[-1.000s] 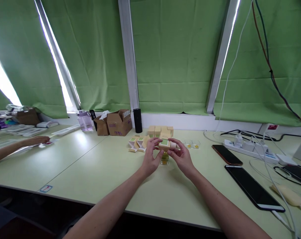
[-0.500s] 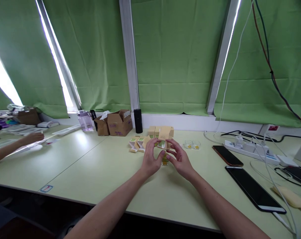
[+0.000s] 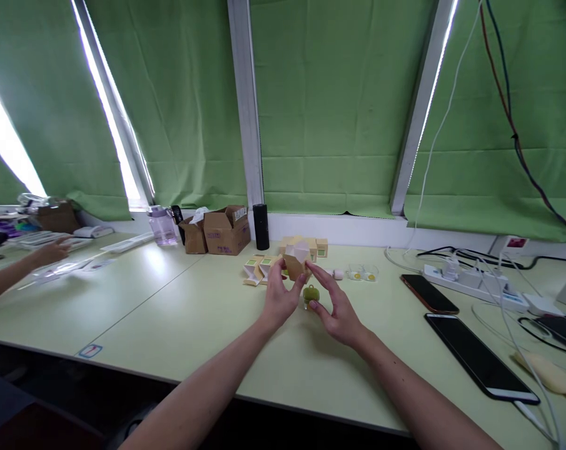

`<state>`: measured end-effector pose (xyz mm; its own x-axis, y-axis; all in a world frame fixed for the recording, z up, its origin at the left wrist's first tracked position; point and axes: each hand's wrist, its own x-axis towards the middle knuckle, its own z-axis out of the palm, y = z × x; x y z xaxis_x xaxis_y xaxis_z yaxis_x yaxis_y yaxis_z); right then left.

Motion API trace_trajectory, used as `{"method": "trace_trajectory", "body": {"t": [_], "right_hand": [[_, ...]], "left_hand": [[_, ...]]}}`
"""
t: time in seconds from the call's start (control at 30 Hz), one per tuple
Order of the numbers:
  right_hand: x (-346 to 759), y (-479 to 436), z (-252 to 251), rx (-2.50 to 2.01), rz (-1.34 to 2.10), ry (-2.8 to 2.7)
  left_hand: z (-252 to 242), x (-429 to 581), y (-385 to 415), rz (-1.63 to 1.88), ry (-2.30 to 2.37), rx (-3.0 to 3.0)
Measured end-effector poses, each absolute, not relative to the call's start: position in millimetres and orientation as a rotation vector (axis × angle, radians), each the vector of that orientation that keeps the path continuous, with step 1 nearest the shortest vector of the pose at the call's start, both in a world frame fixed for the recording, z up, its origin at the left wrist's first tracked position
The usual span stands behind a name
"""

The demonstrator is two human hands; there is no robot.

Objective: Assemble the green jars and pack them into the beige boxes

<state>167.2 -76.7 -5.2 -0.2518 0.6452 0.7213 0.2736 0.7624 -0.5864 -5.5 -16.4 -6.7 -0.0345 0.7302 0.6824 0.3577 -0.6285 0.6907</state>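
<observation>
Head | left hand pinches tan box (tilted) | right hand spread, fingertip touching it

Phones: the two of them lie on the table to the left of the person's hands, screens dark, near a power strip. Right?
No. The head view shows the small phone and the large phone on the table to the right of the hands, beyond the right hand, not by the left hand holding the carton. Screens dark, power strip near, as said.
</observation>
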Motion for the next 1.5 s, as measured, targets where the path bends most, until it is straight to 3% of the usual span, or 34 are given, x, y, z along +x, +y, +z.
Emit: {"method": "trace_trajectory", "body": {"t": [0.17, 0.47, 1.1, 1.5], "right_hand": [[168.4, -70.7, -9.6, -0.829, 0.341, -1.825], [171.5, -58.5, -17.3, -1.475, 0.216, -1.899], [191.6, -47.5, -10.2, -1.824, 0.233, -1.816], [192.4, -46.0, -13.2, -1.809, 0.21, -1.804]], "left_hand": [[-4.2, -12.2, -7.3, 1.758, 1.232, 1.885], [-12.8, -23.3, 18.2, 1.615, 1.192, 1.596], [-15.9, -24.2, 15.1, 1.06, 1.207, 1.626], [3.4, -25.6, -4.2, 1.543, 1.097, 1.837]]}}
